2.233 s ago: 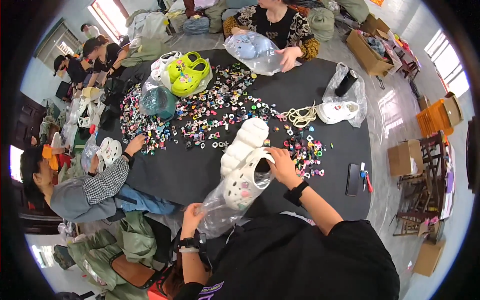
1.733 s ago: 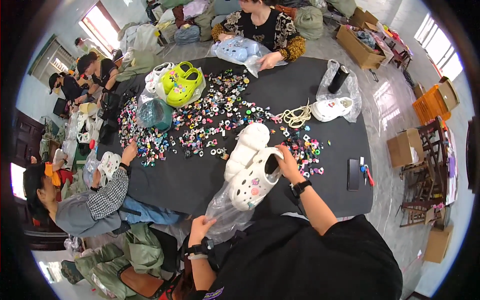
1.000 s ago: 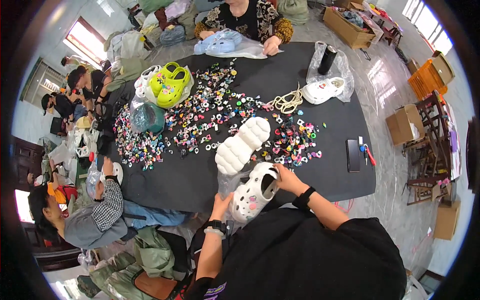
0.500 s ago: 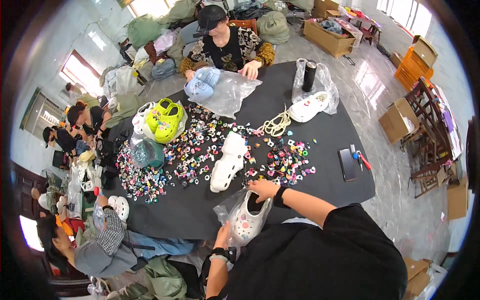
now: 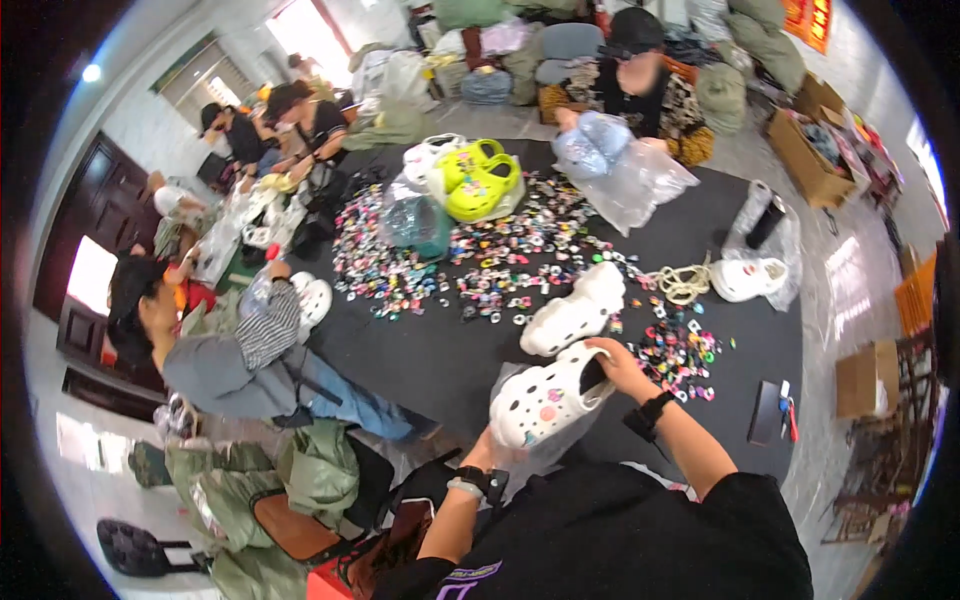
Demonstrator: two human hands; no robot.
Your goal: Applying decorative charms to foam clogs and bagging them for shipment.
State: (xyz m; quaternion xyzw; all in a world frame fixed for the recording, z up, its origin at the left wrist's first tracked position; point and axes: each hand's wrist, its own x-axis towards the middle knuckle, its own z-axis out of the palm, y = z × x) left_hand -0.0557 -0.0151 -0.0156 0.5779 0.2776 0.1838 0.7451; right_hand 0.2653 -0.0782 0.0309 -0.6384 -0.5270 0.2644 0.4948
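Observation:
A white clog (image 5: pixel 545 402) with dark holes and a few colourful charms is tilted between my hands above the table's near edge. My right hand (image 5: pixel 622 366) grips it at the rim of its foot opening. At its toe end my left hand (image 5: pixel 483 455) is closed round the underside, the fingertips hidden. A clear plastic bag (image 5: pixel 560 452) hangs behind and beneath this clog. Just beyond lies another pair of white clogs (image 5: pixel 575 310), sole to sole or stacked. Loose shoe charms (image 5: pixel 680 350) are scattered to the right of it.
Across the black table (image 5: pixel 400 365) are a large charm heap (image 5: pixel 385 265), lime clogs (image 5: pixel 478 182), a white cord (image 5: pixel 682 284), another white clog (image 5: pixel 748 278) and a phone (image 5: pixel 765 412). A person (image 5: pixel 640 90) opposite handles blue clogs (image 5: pixel 592 145); another person (image 5: pixel 220 350) is at left.
My view has swung left. The clog has been raised and turned, with its toe toward the lower left; both hands have moved with it and the bag hangs lower behind it.

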